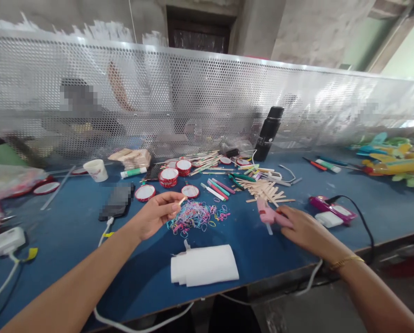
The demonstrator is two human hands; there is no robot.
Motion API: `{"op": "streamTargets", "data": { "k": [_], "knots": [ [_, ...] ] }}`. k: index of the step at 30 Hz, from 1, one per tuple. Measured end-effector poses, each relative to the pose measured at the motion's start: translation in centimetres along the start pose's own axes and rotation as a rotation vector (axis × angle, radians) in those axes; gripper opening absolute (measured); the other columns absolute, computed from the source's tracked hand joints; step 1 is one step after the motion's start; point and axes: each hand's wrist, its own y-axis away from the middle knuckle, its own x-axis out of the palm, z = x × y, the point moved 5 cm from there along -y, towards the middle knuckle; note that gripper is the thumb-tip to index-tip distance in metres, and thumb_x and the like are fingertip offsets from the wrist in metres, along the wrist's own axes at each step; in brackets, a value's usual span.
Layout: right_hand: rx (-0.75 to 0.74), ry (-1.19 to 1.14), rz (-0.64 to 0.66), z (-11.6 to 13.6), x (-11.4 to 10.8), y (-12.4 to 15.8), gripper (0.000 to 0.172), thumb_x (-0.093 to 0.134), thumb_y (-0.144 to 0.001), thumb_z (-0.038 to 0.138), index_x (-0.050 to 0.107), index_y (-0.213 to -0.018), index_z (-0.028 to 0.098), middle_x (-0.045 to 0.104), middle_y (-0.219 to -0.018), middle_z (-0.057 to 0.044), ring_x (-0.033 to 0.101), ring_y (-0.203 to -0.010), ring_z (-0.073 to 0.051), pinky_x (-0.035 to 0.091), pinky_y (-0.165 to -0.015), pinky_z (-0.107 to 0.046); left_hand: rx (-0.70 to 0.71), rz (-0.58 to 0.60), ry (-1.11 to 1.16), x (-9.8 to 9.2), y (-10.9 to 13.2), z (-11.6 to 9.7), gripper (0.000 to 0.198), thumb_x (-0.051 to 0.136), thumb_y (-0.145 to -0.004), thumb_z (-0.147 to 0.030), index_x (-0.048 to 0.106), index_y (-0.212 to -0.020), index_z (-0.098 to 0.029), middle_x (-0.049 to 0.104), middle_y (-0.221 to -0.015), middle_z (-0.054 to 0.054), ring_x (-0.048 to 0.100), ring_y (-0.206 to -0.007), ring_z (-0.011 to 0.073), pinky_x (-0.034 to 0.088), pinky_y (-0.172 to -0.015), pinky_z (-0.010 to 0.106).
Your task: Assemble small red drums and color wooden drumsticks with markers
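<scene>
My left hand (158,212) is raised a little above the blue table (71,231), pinching a short wooden stick piece (182,200) between thumb and fingers. Just beyond it lies a heap of coloured rubber bands (197,216). My right hand (305,226) rests on the table with its fingers closed round the handle of a pink glue gun (266,213), whose nozzle points toward me. A pile of wooden ice-cream sticks (265,189) lies behind the gun.
A folded white foam sheet (204,265) lies near the front edge. Red-rimmed round lids (168,175), coloured pens (218,188), a paper cup (96,170), a phone (117,201), a black bottle (268,133) and a pink device (331,209) with a cable are around. A perforated metal screen (207,92) closes the back.
</scene>
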Motion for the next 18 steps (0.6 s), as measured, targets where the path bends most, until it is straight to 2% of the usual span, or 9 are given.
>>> {"op": "streamTargets", "data": {
  "k": [2,4,6,8,12,18],
  "knots": [
    [0.088,-0.314,-0.085,0.9,-1.0,0.5,0.029,0.054,-0.074,0.027,0.064,-0.101,0.021,0.067,-0.091,-0.009,0.062,-0.087,-0.027,0.047,-0.079,-0.037,-0.008,0.01,0.014,0.1,0.1,0.0,0.035,0.09,-0.061,-0.031,0.077,-0.092,-0.021,0.053,-0.066,-0.004,0.042,-0.058,0.006,0.032,-0.054,0.021],
    [0.136,-0.733,-0.086,3.0,-1.4,1.1,0.031,0.056,-0.082,0.038,0.064,-0.107,0.021,0.059,-0.076,-0.005,0.057,-0.072,-0.023,0.046,-0.067,-0.035,-0.015,0.017,0.013,0.2,0.1,0.0,0.035,0.09,-0.061,-0.031,0.077,-0.091,-0.021,0.052,-0.065,-0.004,0.041,-0.058,0.0062,0.032,-0.054,0.021],
    [0.114,-1.126,-0.023,6.1,-1.3,1.7,0.033,0.053,-0.09,0.048,0.064,-0.106,0.022,0.048,-0.068,0.0,0.047,-0.062,-0.017,0.043,-0.06,-0.033,-0.019,0.018,0.005,0.2,0.2,0.1,0.034,0.09,-0.06,-0.031,0.077,-0.09,-0.021,0.053,-0.066,-0.003,0.04,-0.058,0.0066,0.032,-0.054,0.022],
    [0.088,-1.347,0.052,9.4,-0.9,2.3,0.038,0.051,-0.093,0.055,0.064,-0.107,0.022,0.045,-0.07,0.001,0.042,-0.06,-0.014,0.042,-0.058,-0.031,-0.022,0.018,-0.002,0.2,0.2,0.2,0.033,0.09,-0.06,-0.032,0.078,-0.09,-0.022,0.053,-0.066,-0.003,0.041,-0.059,0.0068,0.032,-0.054,0.022],
    [0.061,-1.48,0.283,14.4,1.5,3.2,0.049,0.049,-0.093,0.062,0.063,-0.113,0.02,0.053,-0.08,-0.003,0.045,-0.06,-0.012,0.038,-0.055,-0.028,-0.019,0.022,-0.004,0.1,0.3,0.3,0.033,0.09,-0.061,-0.031,0.078,-0.09,-0.022,0.054,-0.068,-0.003,0.042,-0.06,0.0069,0.033,-0.054,0.022],
    [0.003,-1.501,0.273,16.6,3.5,3.4,0.047,0.038,-0.1,0.058,0.061,-0.116,0.021,0.062,-0.091,-0.007,0.048,-0.061,-0.012,0.036,-0.056,-0.028,-0.022,0.039,-0.012,0.3,0.3,0.1,0.035,0.091,-0.057,-0.033,0.078,-0.087,-0.021,0.055,-0.064,-0.003,0.043,-0.058,0.0076,0.035,-0.054,0.023]
  ]
}}
